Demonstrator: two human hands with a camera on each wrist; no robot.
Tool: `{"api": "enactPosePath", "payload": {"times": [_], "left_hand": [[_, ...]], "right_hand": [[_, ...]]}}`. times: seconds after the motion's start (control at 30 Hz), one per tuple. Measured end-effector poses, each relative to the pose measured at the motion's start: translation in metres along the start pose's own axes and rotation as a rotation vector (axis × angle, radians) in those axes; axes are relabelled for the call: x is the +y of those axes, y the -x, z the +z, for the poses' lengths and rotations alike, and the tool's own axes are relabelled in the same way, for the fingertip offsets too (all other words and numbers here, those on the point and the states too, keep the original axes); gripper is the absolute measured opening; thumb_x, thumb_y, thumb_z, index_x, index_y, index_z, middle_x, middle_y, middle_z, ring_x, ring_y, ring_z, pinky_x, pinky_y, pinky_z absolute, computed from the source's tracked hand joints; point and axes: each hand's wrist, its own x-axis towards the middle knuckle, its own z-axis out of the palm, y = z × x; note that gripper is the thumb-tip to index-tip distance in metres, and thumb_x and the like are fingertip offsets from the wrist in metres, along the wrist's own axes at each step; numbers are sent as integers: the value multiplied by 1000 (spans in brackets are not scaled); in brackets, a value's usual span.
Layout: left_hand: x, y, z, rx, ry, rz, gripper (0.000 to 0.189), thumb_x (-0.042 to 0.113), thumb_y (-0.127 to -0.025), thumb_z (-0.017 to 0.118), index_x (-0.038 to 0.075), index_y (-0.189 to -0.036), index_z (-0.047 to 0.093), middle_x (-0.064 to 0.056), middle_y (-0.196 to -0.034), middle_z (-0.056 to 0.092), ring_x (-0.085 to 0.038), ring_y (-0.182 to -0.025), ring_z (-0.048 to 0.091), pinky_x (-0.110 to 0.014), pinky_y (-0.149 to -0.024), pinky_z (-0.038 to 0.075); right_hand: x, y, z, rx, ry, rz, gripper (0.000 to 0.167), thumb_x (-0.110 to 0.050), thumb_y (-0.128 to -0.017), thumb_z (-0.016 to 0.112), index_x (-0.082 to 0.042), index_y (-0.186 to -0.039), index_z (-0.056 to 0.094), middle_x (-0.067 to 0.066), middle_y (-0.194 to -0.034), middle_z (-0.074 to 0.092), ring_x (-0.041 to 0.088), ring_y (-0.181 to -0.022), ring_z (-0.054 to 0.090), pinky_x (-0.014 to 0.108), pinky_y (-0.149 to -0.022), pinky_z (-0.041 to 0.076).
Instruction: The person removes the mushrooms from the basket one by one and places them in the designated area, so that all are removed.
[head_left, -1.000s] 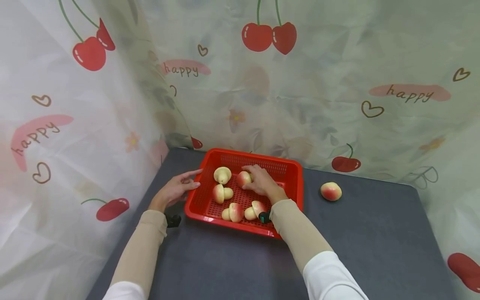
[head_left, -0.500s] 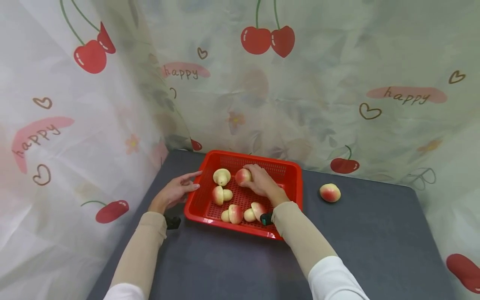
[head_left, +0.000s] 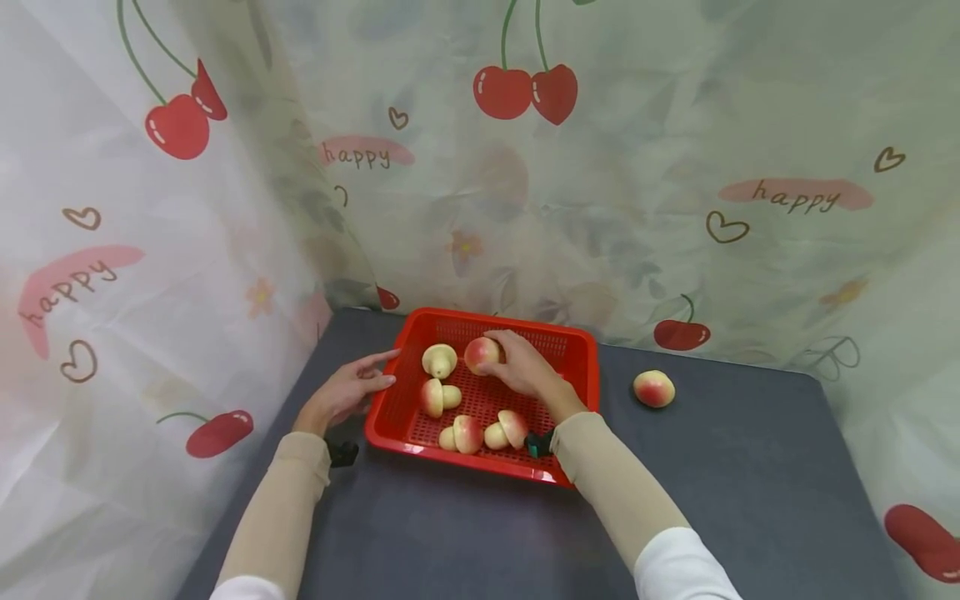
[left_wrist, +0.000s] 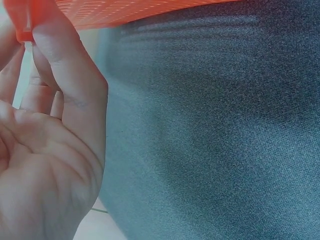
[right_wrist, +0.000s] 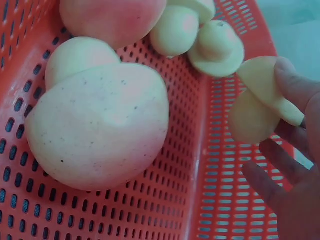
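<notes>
Near the frame's centre, the right hand (head_left: pixel 525 367) pinches a red-capped mushroom (head_left: pixel 481 356), best handled gently while the left hand (head_left: pixel 348 392), gripping the perforated red basket (head_left: pixel 476 462), braces it

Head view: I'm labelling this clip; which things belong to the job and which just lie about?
Likely the job's:
basket, pinched by left hand
mushroom in right hand
four other mushrooms

Likely just about:
loose piece on table, role unclear
curtain

Head view: soft, even light; curtain (head_left: pixel 637 150) brightest at left; gleams on near rim of basket (head_left: pixel 588 375). Left wrist view: bluish cast; desk (left_wrist: pixel 220 130) grainy, streaked shadow beside basket. Right wrist view: hazy; pale glare on nearest mushroom (right_wrist: pixel 100 130); right hand (right_wrist: pixel 302 187) shaded.
</notes>
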Motion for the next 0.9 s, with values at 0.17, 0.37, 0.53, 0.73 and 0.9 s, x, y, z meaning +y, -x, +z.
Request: {"api": "enactPosePath", "payload": {"times": [0.17,0.37,0.53,0.73,0.9], "left_hand": [[-1,0,-1,1,5,0,60,28,-98,69,37,-153,46,-15,-119,66,-27,-103,72,-46,-86,64],[-1,0,-1,-6,9,-1,61,29,-98,69,36,-153,45,-15,-119,65,-27,-103,72,-46,-87,63],[0,-1,0,-2,2,4,61,30,-97,70,36,-152,46,-14,-117,66,-26,-101,72,-46,-86,63],[-2,-1,0,-8,8,9,61,29,-97,70,36,-153,45,-11,-110,67,-25,-97,72,-46,-85,64],[-2,-1,-1,-23,15,21,62,30,-97,70,36,-154,44,-9,-107,67,-24,-95,71,-45,-84,64]], "right_hand": [[-5,7,-4,10,-37,25,66,-42,-97,69,-11,-150,46,9,-149,54,30,-137,52,49,-116,43],[-10,16,-9,15,-60,87,65,-46,-97,68,-17,-149,43,10,-144,59,29,-128,60,48,-110,50],[-12,21,-9,22,-82,82,68,-46,-96,69,-14,-150,43,10,-146,56,29,-130,59,49,-110,49],[-14,26,-12,36,-106,39,75,-47,-95,70,-14,-155,40,8,-156,48,31,-142,49,52,-117,42],[-18,33,-21,60,-106,16,73,-48,-95,70,-17,-155,43,8,-156,47,32,-144,45,54,-118,40]]}}
